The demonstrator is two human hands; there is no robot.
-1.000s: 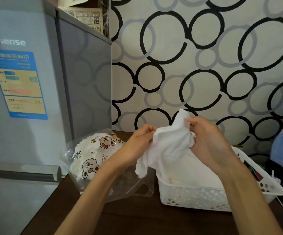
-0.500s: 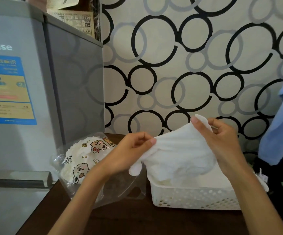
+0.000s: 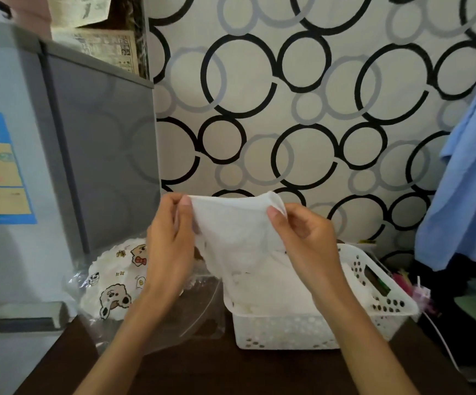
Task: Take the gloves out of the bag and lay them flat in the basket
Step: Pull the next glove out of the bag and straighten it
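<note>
My left hand [image 3: 171,246] pinches white glove [image 3: 236,238] at top left corner; my right hand [image 3: 305,240] pinches top right corner. Glove stretched between hands, held above white basket [image 3: 288,332], lower edge hanging toward white cloth already inside. Clear bag [image 3: 117,283] with printed gloves sits left of basket on dark table [image 3: 231,372].

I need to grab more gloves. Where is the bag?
In the head view, the clear bag lies on the dark table, left of the white basket, beside the grey fridge.
</note>
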